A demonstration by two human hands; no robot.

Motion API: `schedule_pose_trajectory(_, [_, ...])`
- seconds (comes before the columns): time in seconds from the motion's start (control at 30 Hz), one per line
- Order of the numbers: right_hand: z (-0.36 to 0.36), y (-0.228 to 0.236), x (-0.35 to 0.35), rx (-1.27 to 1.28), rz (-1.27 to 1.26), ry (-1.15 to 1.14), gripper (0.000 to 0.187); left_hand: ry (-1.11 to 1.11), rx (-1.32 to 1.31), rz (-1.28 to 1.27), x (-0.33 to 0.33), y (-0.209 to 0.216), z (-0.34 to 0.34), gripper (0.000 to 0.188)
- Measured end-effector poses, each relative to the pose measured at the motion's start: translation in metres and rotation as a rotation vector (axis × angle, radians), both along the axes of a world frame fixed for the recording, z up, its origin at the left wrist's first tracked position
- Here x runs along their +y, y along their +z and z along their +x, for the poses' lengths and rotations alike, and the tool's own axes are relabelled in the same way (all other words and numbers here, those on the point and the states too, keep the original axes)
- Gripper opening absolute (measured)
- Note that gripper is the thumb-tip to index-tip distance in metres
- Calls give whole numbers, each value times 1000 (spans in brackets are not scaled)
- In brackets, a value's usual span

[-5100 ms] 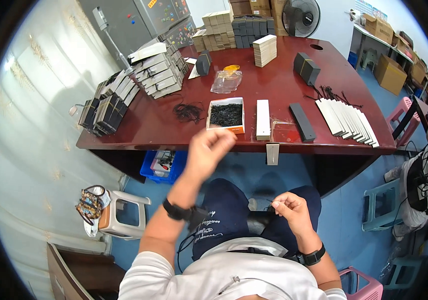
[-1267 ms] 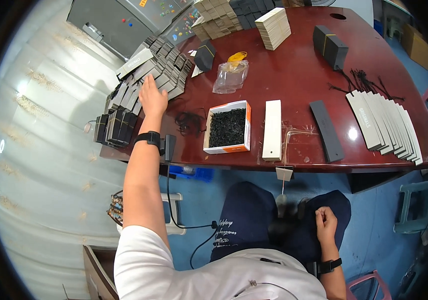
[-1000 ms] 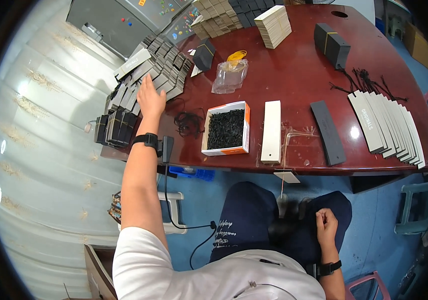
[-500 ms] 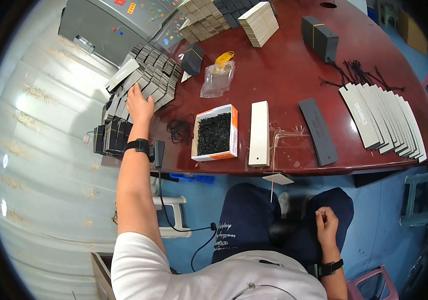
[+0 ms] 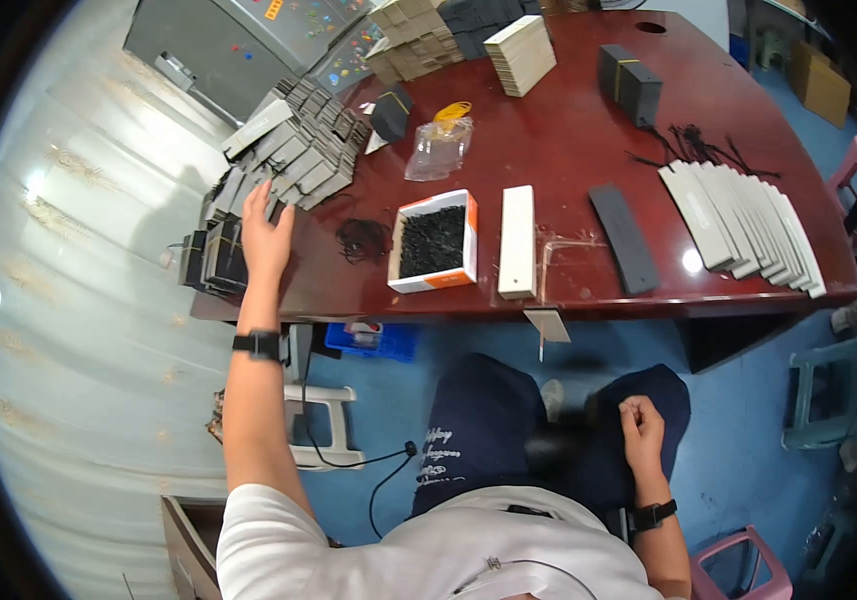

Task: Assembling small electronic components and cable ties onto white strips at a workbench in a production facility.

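My left hand (image 5: 267,232) reaches out at the left end of the table, fingers stretched and holding nothing. Its fingertips are by the near side of a large heap of bundled grey tags (image 5: 300,150); whether they touch it I cannot tell. Just left of the hand are darker, banded bundles (image 5: 223,256). My right hand (image 5: 641,428) lies on my thigh with its fingers curled in, and nothing shows in them. In front of me on the table are a white strip-shaped tag stack (image 5: 517,243), a dark grey one (image 5: 623,240) and an open box (image 5: 474,240) of small black pieces.
White tags with black cords (image 5: 743,225) fan out at the right. Farther back stand a banded dark block (image 5: 630,85), a pale card stack (image 5: 521,58) and a plastic bag (image 5: 438,150). A black cord tangle (image 5: 361,240) lies left of the box. A small card (image 5: 548,325) juts from the table edge.
My left hand has drawn back slightly toward me from the heap, fingers still stretched. The view has shifted a little. My right hand stays on my thigh.
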State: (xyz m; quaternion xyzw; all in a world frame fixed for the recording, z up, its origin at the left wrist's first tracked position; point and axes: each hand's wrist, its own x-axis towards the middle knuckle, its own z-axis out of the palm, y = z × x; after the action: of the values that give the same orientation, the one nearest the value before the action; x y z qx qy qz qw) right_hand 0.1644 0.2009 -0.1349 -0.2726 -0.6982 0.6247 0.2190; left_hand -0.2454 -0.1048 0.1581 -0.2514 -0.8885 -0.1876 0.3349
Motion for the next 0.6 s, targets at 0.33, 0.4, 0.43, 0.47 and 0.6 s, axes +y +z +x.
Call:
schedule_pose_trajectory(0.33, [1, 117, -31, 348, -445, 238, 10, -847, -1022, 222, 75, -71, 227, 13])
schedule_pose_trajectory(0.4, [-2, 137, -38, 376, -429, 247, 10, -957, -1199, 245, 95, -91, 257, 13])
schedule_pose_trajectory(0.43, [-3, 145, -41, 413, -435, 254, 11, -975, -1284, 270, 103, -98, 270, 14])
schedule_pose_trajectory(0.47, [-3, 151, -44, 423, -428, 255, 12, -1009, -1330, 317, 108, -103, 279, 14])
schedule_pose_trajectory(0.6, [0, 164, -57, 418, -400, 237, 11, -1054, -1451, 493, 114, -115, 304, 15])
